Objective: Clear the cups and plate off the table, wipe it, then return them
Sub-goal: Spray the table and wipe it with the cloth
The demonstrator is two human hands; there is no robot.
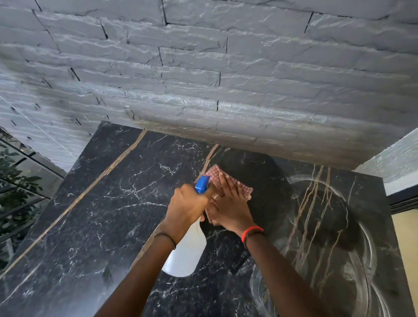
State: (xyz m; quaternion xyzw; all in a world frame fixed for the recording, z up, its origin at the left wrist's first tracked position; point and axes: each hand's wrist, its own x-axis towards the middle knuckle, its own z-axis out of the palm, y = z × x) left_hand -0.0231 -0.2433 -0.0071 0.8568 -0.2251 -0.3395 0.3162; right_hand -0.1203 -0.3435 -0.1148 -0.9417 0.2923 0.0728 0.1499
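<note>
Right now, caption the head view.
Left hand grips spray bottle; right hand presses checked cloth on dark marble table.

I'm seeing both bare arms stretching fwd, converging at the hands. L hand (187, 204) is gripping a spray bottle (186, 254) by the neck, fingers curled, knuckles up. R hand (229, 210) is lying flat just beside it, fingers straight, pressing a cloth (214, 175) down. Both wrists are wearing thin bands.
</note>
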